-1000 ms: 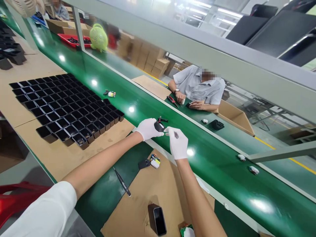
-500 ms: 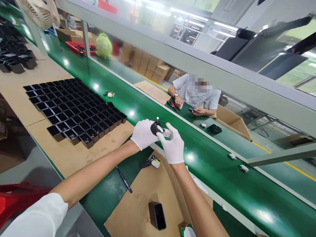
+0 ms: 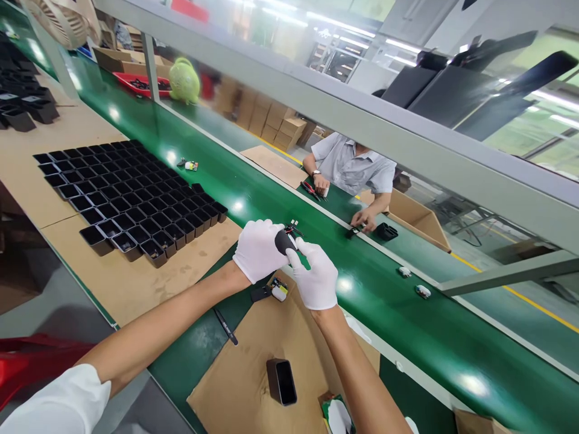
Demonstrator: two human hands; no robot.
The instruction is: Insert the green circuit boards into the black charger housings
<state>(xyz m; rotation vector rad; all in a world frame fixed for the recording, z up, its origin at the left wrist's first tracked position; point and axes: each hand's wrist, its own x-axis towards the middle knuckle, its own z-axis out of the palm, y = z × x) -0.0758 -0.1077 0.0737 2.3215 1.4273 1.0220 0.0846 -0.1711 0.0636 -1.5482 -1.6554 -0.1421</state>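
Both my hands wear white gloves and meet above the near edge of the green belt. Between them is a small black rounded part with thin wires [image 3: 284, 242], small white connectors at its upper end. My left hand [image 3: 261, 250] grips it from the left, fingers curled. From the other side, the thumb and fingers of my right hand [image 3: 316, 274] pinch it; some fingertips are hidden. Below, a black piece [image 3: 260, 293] and a small white-and-yellow wired assembly [image 3: 279, 290] lie by the cardboard's corner. An open black rectangular case [image 3: 281, 381] rests on the cardboard [image 3: 244, 386], near black tweezers [image 3: 225, 327].
Rows of open black cases [image 3: 131, 199] cover cardboard at left. The green belt [image 3: 380, 307] crosses diagonally, carrying small white parts [image 3: 423, 292]. Beyond it a co-worker [image 3: 353, 166] sits beside pliers [image 3: 310, 189]. A metal beam [image 3: 316, 102] spans overhead.
The black part has turned in my hands, showing more of its rounded dark face. The co-worker's hand has reached down to a small black item at the belt's edge. My view has shifted slightly.
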